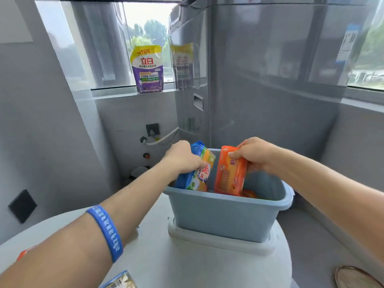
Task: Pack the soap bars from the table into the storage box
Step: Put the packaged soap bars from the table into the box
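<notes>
A grey-blue plastic storage box (224,215) stands on its white lid (220,240) on the round white table (187,267). My left hand (182,157) grips a blue and yellow soap pack (200,173), tilted over the box's left side. My right hand (255,153) holds an orange soap pack (229,173) upright, its lower end inside the box. More orange packaging (249,193) lies at the box's bottom. Another soap pack (120,281) shows at the table's near edge, and an orange one (25,253) peeks out under my left forearm.
A purple detergent pouch (148,69) stands on the windowsill behind. A tall grey appliance (259,80) rises just behind the box. A wall with sockets and a white hose (164,138) is at the left. A woven object (353,277) lies at the lower right.
</notes>
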{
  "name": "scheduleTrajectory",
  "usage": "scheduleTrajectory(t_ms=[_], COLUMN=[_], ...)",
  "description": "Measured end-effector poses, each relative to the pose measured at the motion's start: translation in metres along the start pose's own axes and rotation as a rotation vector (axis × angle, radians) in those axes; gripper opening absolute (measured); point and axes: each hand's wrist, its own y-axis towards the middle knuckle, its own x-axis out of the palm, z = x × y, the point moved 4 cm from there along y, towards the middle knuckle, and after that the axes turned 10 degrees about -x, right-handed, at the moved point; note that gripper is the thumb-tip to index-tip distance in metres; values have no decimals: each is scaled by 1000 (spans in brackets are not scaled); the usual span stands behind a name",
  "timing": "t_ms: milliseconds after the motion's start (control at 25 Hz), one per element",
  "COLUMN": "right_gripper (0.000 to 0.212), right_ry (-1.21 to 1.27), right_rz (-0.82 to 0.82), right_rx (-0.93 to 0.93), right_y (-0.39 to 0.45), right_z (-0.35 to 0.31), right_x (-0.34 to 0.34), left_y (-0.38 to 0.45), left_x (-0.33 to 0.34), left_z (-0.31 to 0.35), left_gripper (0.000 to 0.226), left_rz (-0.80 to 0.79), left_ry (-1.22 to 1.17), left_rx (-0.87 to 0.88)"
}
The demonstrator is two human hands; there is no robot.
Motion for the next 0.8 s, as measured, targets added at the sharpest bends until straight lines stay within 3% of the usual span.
scheduleTrajectory(t_ms=[160, 320, 440, 520, 600, 800], right_gripper=[32, 35, 41, 39, 30, 32], right_ry=[-175, -158, -592, -913, -964, -853], right_rz=[-190, -275, -384, -421, -442, -556], right_rx=[128, 148, 68, -6, -11, -68], right_y=[18, 23, 22, 19, 20, 20], right_z=[24, 45, 51, 52, 55, 50], right_x=[19, 41, 48, 50, 50, 51], left_y=[19, 31, 32, 26, 22, 15], left_x=[40, 50, 50, 47, 42, 44], left_z=[-9, -17, -19, -12, -6, -22], left_gripper=[32, 27, 25, 21, 10, 10], left_rz=[-121, -70, -35, 96, 139, -143], left_ry=[208, 408, 621, 781, 855, 916], left_rx=[-78, -32, 49, 185, 269, 161])
